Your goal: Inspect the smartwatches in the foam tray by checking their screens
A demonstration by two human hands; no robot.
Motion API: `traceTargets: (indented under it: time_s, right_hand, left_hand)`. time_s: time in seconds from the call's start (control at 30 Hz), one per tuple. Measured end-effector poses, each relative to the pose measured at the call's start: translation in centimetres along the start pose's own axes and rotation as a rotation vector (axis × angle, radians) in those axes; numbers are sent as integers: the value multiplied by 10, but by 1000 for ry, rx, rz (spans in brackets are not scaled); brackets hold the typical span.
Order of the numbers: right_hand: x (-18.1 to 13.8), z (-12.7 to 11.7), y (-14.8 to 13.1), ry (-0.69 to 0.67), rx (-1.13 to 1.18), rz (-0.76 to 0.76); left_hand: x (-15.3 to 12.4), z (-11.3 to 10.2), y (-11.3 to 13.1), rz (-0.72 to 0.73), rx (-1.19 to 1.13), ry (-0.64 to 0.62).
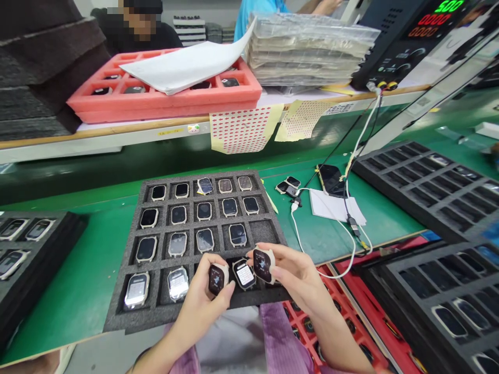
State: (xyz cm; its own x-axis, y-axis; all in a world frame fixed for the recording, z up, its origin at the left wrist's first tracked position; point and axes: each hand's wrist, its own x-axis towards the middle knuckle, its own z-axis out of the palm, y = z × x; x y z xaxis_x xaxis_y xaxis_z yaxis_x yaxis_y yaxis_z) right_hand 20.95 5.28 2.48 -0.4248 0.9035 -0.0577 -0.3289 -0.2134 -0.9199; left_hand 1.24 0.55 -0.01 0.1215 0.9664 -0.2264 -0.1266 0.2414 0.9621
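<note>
A dark foam tray (156,311) with many pockets lies on the green bench in front of me, most pockets holding smartwatch bodies. My left hand (202,301) pinches one watch body (217,278) above the tray's near edge. My right hand (296,278) holds another watch body (262,265) just to the right of it. Between the two, a watch with a lit screen (244,274) sits in the front row. One pocket (262,231) in the right column shows no watch.
More dark foam trays stand at the left (35,259) and the right (429,192). A red tray (343,322) lies under my right forearm. A phone (331,179), cables and loose watches sit beyond. The raised shelf holds a pink tray (163,101), bagged stacks and a meter; people sit behind it.
</note>
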Motion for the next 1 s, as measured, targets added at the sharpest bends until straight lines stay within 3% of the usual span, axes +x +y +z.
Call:
traceTargets:
  time_s: [0.2, 0.5, 1.0]
  right_hand:
    - [1, -2, -3, 28, 44, 100]
    - [-2, -5, 3, 47, 22, 107]
    - [-2, 3, 5, 117, -136, 71]
  left_hand:
    - [1, 0, 8, 28, -212, -146]
    - [4, -2, 7, -21, -315, -141]
    - [3, -4, 8, -23, -284, -145]
